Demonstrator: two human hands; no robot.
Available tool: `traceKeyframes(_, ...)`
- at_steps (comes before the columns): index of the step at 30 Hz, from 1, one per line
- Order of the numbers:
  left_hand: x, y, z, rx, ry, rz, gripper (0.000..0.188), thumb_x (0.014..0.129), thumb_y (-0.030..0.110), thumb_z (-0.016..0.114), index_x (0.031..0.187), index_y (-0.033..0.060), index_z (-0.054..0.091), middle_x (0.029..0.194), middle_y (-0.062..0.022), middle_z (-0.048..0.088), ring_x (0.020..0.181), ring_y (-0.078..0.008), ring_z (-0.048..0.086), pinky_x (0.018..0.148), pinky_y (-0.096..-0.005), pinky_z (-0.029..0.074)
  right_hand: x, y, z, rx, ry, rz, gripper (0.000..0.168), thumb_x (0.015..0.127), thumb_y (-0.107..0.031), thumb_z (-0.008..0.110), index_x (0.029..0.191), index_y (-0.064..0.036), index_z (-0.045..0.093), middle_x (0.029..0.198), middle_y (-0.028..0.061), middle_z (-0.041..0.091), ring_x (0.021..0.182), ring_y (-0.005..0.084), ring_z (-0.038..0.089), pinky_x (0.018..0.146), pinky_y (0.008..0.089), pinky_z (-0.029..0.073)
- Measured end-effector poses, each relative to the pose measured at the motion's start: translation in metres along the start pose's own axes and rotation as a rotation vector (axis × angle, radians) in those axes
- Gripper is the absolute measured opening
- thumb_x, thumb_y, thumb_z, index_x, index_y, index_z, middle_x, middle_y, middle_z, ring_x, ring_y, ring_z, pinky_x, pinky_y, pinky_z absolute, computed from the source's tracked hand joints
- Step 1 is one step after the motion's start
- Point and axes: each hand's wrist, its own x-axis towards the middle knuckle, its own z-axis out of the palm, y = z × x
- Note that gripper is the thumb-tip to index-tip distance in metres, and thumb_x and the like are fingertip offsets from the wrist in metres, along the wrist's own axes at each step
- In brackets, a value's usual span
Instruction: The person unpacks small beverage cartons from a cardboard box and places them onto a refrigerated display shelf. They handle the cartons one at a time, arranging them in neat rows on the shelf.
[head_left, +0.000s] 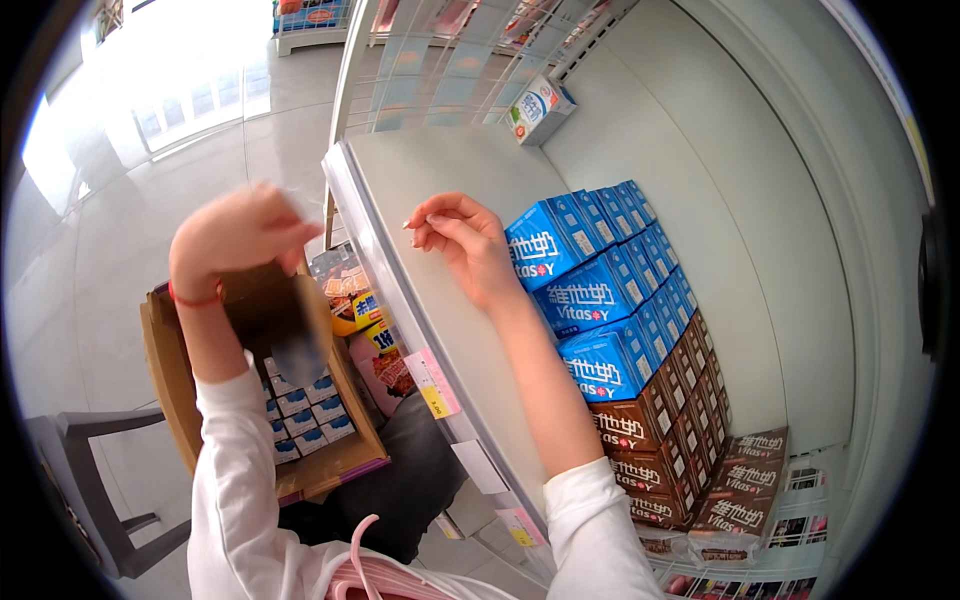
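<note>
Motion blurs my left hand (240, 232), which wears a red string bracelet. It is above an open cardboard carton (161, 360), near a blurred brown flap (319, 315); whether its fingers hold anything is unclear. Down in the carton lie rows of small white-and-blue boxes (304, 420). My right hand (465, 240) hovers over the pale shelf board (450, 165), its fingers loosely curled and nothing seen between them. Right beside that hand and forearm stand stacked blue Vitasoy packs (589, 292), with brown Vitasoy packs (637, 457) nearer me.
A single white-and-blue drink box (540, 109) stands at the shelf's far end by a wire divider (442, 67). Price tags (433, 382) line the front edge. Snack packages (375, 345) sit below. A grey plastic stool (112, 480) is at the left.
</note>
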Motion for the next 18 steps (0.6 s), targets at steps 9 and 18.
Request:
traceKeyframes(9,0.247,0.073,0.032,0.391,0.665,0.613,0.056,0.082,0.023,0.061,0.133,0.0086,0.040,0.137,-0.0126,0.041,0.126,-0.0280,0.039,0.100,-0.0396,0.039,0.006,0.004,0.004,0.042,-0.020,0.010,0.012,0.087,-0.002,0.048,0.095,0.000,0.058,0.089,0.0109,0.063,0.077,0.0154,0.060,0.072,0.0262,0.047)
traceKeyframes(18,0.330,0.108,0.048,0.436,0.671,0.364,0.054,0.075,0.028,0.067,0.119,0.0067,0.045,0.124,-0.0210,0.047,0.120,-0.0331,0.044,0.092,-0.0412,0.044,0.003,0.003,-0.001,0.062,0.050,0.013,0.013,0.085,-0.003,0.051,0.098,-0.002,0.052,0.088,0.0095,0.062,0.079,0.0184,0.058,0.072,0.0295,0.045)
